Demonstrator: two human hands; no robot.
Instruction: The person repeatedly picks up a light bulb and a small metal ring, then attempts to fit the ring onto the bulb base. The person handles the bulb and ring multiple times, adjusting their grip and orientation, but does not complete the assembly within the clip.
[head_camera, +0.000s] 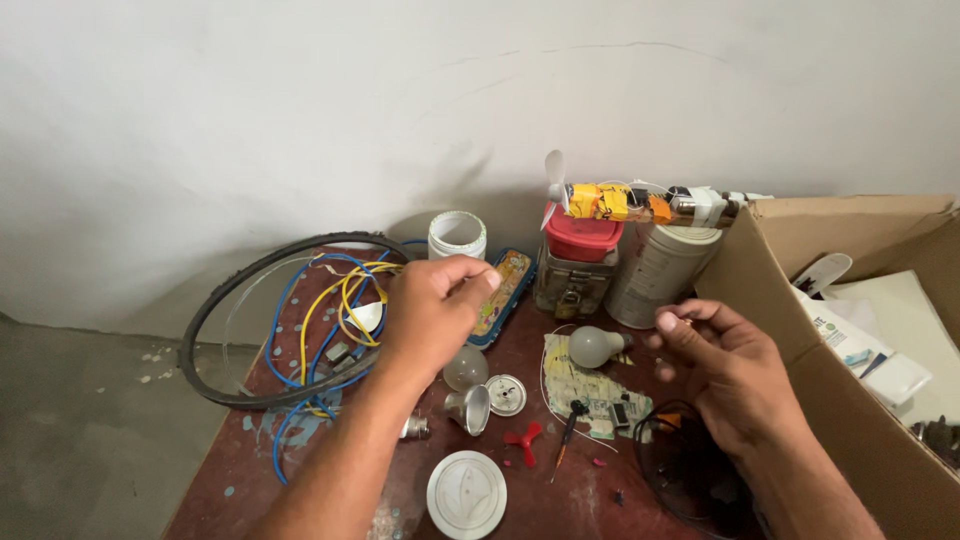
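My left hand (435, 308) hovers above the red-brown table (250, 470) with its fingers curled into a closed pinch; I see nothing in it. Under it lie a clear bulb dome (465, 367), a silver cone-shaped bulb base (470, 408) and a small round disc (506, 394). My right hand (728, 368) is raised at the right, thumb and forefinger pinched on a tiny thing too small to identify. A white bulb (594, 346) rests between the hands on a patch of paper with a circuit board (592, 392).
Blue and yellow wires (318, 330) lie inside a black rubber ring (262, 322) at the left. A white cup (457, 235), a patterned tin (508, 285), a red-lidded jar (580, 262) and a white canister (655, 275) line the wall. A cardboard box (790, 300) stands right. A white round cover (466, 495), red propeller (523, 442) and screwdriver (568, 428) lie near.
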